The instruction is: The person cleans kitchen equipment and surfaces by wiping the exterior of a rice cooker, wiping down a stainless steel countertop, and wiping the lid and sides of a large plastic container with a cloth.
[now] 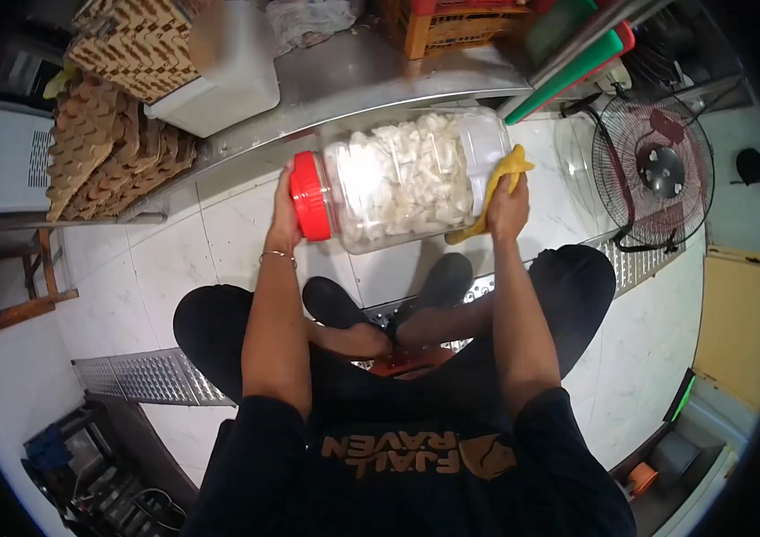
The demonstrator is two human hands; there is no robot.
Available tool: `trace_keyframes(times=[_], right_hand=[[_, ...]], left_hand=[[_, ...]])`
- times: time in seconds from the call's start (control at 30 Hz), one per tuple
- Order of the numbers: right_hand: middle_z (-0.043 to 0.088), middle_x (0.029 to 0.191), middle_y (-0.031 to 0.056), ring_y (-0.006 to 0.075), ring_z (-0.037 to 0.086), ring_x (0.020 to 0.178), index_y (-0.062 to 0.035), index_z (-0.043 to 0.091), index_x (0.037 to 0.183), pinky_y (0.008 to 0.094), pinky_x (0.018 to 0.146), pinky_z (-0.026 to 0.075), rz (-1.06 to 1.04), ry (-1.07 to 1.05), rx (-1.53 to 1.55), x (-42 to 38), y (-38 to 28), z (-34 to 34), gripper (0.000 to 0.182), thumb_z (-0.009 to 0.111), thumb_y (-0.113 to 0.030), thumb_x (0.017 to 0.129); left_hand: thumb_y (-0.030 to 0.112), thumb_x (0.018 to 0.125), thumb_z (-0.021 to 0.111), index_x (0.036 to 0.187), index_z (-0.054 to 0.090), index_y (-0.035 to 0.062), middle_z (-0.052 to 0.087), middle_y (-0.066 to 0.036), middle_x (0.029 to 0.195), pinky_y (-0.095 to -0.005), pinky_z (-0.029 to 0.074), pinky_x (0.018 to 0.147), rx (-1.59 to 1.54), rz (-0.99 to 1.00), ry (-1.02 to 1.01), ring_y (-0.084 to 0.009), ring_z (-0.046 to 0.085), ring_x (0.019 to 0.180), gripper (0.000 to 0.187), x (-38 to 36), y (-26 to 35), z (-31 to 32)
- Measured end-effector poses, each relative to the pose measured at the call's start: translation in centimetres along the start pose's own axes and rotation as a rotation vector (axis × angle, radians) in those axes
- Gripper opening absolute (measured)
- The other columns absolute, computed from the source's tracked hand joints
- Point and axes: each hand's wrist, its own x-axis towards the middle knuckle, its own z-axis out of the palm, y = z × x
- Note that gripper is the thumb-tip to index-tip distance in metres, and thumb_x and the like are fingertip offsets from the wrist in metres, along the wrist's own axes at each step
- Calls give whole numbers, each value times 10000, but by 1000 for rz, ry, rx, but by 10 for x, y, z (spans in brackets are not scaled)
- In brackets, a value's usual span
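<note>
A large clear plastic jar (407, 174) lies on its side in the air between my hands, above the tiled floor. Whitish pieces fill much of it; their kind I cannot make out. Its red screw lid (310, 195) points left, and my left hand (284, 210) grips the lid end, fingers mostly hidden behind it. My right hand (509, 208) holds the base end, with a yellow cloth (510, 167) between palm and jar. The cloth hangs down along the jar's base.
Beyond the jar runs a metal shelf edge (335, 112), with egg trays (111, 148), a white container (228, 80) and an orange crate (465, 31). A fan (657, 170) stands right. A wooden stool (17, 286) is left. Metal grating (161, 376) crosses the floor.
</note>
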Motion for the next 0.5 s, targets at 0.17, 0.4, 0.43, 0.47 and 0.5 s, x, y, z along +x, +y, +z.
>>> trace_keyframes(times=[0.17, 0.4, 0.43, 0.47, 0.5], right_hand=[[326, 1593, 234, 488, 252, 1470, 27, 509, 1384, 619, 1177, 186, -494, 247, -180, -86, 28, 49, 514, 536, -300, 989], [198, 1678, 179, 514, 129, 1519, -85, 480, 1481, 758, 1126, 39, -918, -255, -48, -186, -89, 27, 559, 484, -328, 978], [206, 1675, 183, 511, 132, 1520, -123, 459, 1514, 754, 1125, 35, -960, -260, 15, -192, -102, 22, 557, 460, -349, 1004], [219, 1671, 182, 510, 147, 1517, -155, 444, 1536, 745, 1130, 30, -996, -241, 51, -191, -110, 16, 568, 456, -387, 1018], [219, 1671, 182, 510, 147, 1517, -155, 444, 1536, 745, 1130, 30, -973, -232, 55, -185, -114, 12, 568, 456, -387, 1018]], left_hand=[[608, 941, 562, 1263, 628, 80, 708, -81, 1024, -372, 583, 790, 252, 150, 109, -229, 697, 864, 622, -57, 52, 42], [436, 967, 617, 1385, 543, 32, 623, -119, 1270, -335, 537, 909, 451, 475, 193, -217, 637, 1084, 586, -93, 70, 68], [389, 974, 624, 1423, 511, 20, 587, -128, 1341, -334, 519, 947, 494, 560, 178, -217, 614, 1142, 592, -96, 72, 77], [389, 974, 624, 1423, 511, 20, 587, -128, 1341, -334, 519, 947, 509, 550, 167, -217, 614, 1142, 592, -93, 72, 84], [393, 982, 611, 1417, 509, 18, 587, -124, 1334, -340, 516, 954, 566, 593, 177, -220, 612, 1147, 584, -90, 72, 89]])
